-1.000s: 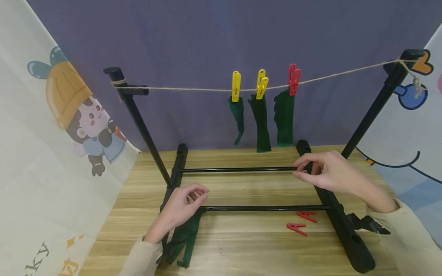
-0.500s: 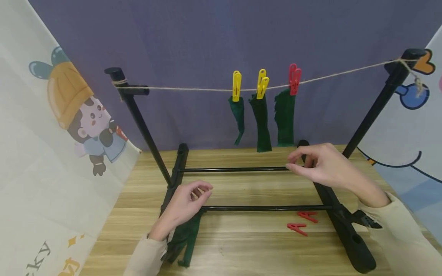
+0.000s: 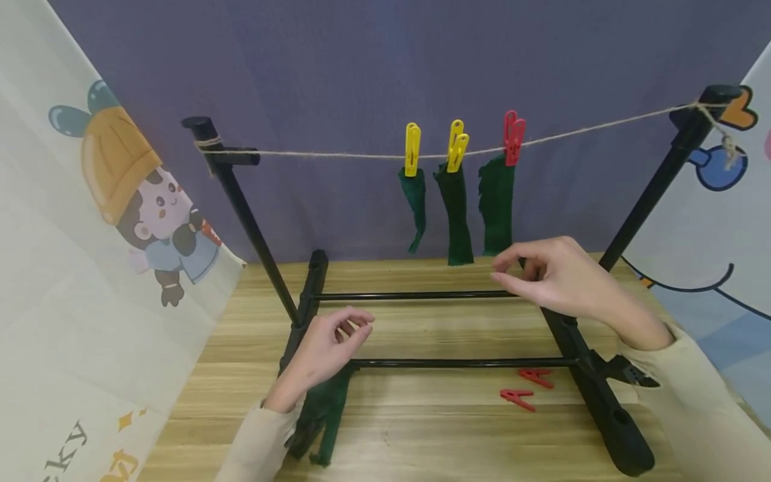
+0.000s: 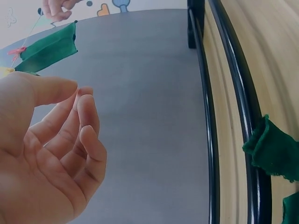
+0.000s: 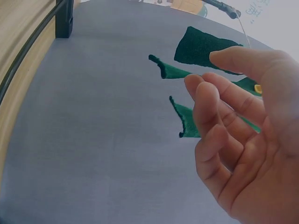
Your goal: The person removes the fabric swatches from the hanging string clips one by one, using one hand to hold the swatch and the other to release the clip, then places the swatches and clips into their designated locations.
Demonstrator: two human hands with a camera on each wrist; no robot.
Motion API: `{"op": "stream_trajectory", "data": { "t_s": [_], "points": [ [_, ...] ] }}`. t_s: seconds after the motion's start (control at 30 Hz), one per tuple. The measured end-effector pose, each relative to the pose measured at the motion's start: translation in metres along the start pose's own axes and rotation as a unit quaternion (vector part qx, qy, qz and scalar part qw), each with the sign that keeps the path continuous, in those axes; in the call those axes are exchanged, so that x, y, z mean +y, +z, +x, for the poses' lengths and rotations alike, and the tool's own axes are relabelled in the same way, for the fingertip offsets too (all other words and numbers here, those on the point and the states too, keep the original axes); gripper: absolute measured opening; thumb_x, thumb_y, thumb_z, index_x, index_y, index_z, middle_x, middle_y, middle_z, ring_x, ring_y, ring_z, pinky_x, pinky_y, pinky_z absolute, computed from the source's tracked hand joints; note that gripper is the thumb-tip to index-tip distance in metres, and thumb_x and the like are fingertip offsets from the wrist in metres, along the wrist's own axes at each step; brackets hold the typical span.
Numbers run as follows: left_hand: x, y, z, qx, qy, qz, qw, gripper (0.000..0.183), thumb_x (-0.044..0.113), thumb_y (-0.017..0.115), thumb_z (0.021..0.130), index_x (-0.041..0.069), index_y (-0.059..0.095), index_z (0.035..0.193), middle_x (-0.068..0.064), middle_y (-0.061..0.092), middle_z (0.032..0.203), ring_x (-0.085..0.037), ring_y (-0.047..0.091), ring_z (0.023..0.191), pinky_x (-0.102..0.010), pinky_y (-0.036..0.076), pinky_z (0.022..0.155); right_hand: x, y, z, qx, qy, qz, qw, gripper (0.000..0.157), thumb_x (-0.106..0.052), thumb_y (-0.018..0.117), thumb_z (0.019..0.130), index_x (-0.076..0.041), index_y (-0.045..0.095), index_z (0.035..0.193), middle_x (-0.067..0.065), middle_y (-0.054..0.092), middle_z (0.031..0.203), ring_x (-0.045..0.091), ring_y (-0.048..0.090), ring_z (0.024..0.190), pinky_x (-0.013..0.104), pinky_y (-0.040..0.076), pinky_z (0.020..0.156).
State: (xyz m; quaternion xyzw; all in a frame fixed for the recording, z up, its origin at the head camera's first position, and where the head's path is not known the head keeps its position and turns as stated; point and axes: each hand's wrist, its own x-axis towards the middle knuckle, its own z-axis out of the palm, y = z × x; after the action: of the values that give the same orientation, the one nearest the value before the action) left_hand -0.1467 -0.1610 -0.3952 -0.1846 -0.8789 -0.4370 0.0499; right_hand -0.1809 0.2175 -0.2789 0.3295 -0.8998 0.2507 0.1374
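Three green cloth strips hang from a string (image 3: 337, 155) in the head view. Two yellow clothespins (image 3: 412, 150) and a red clothespin (image 3: 514, 139) hold the narrow strip (image 3: 414, 207), the middle strip (image 3: 456, 214) and the wide strip (image 3: 496, 207). My right hand (image 3: 554, 278) is just below and right of the wide strip, fingers loosely bent with nothing between them. My left hand (image 3: 328, 345) hovers near the rack's left side, fingers relaxed; its palm shows bare in the left wrist view. Behind and below it, more green cloth (image 3: 331, 415) lies on the table.
The black rack has a left post (image 3: 249, 221), a right post (image 3: 656, 181) and two crossbars, the nearer crossbar (image 3: 464, 363) running above the wooden table (image 3: 421, 428). Two loose red clothespins (image 3: 518, 399) lie by its right foot. A purple-grey backdrop (image 3: 337, 67) stands behind.
My right hand has moved left and upward toward the wide green strip. My left hand has risen slightly and shifted a little right. The hanging strips and clothespins stay in place.
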Motion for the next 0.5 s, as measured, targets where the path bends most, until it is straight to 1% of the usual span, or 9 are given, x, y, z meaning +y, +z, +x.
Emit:
{"op": "stream_trajectory", "data": {
  "t_s": [0.13, 0.23, 0.4, 0.5],
  "points": [
    [0.004, 0.0, 0.003, -0.006, 0.0, -0.019, 0.9998, 0.014, 0.03, 0.065, 0.101, 0.028, 0.072, 0.114, 0.006, 0.073, 0.098, -0.011, 0.065, 0.079, -0.025, 0.054, 0.07, -0.003, 0.0, 0.006, 0.006, -0.015, -0.004, 1.0, 0.013, -0.019, 0.079, 0.089, -0.024, 0.078, 0.101, -0.019, 0.056, 0.058, -0.001, 0.042, 0.046, 0.022, 0.036, 0.045],
    [0.008, -0.001, 0.005, -0.007, 0.001, -0.031, 0.9995, 0.014, 0.032, 0.065, 0.101, 0.029, 0.072, 0.113, 0.007, 0.072, 0.099, -0.012, 0.065, 0.08, -0.026, 0.054, 0.07, -0.006, 0.0, 0.01, 0.002, -0.022, -0.007, 1.0, 0.012, -0.02, 0.078, 0.09, -0.024, 0.077, 0.101, -0.018, 0.058, 0.059, -0.002, 0.042, 0.046, 0.022, 0.036, 0.045],
    [0.015, -0.001, 0.011, 0.011, 0.003, -0.037, 0.9992, 0.012, 0.032, 0.066, 0.1, 0.031, 0.072, 0.111, 0.009, 0.071, 0.1, -0.011, 0.064, 0.078, -0.028, 0.054, 0.069, -0.01, -0.001, 0.016, 0.003, -0.03, -0.009, 1.0, 0.011, -0.02, 0.078, 0.09, -0.026, 0.077, 0.1, -0.02, 0.056, 0.057, -0.002, 0.042, 0.045, 0.023, 0.037, 0.046],
    [0.018, -0.001, 0.013, 0.021, 0.003, -0.044, 0.9988, 0.012, 0.032, 0.067, 0.1, 0.03, 0.073, 0.11, 0.008, 0.071, 0.102, -0.014, 0.064, 0.078, -0.028, 0.054, 0.069, -0.013, -0.002, 0.02, 0.007, -0.038, -0.01, 0.999, 0.013, -0.018, 0.078, 0.09, -0.025, 0.077, 0.101, -0.021, 0.055, 0.058, -0.002, 0.043, 0.046, 0.023, 0.039, 0.046]
  ]
}}
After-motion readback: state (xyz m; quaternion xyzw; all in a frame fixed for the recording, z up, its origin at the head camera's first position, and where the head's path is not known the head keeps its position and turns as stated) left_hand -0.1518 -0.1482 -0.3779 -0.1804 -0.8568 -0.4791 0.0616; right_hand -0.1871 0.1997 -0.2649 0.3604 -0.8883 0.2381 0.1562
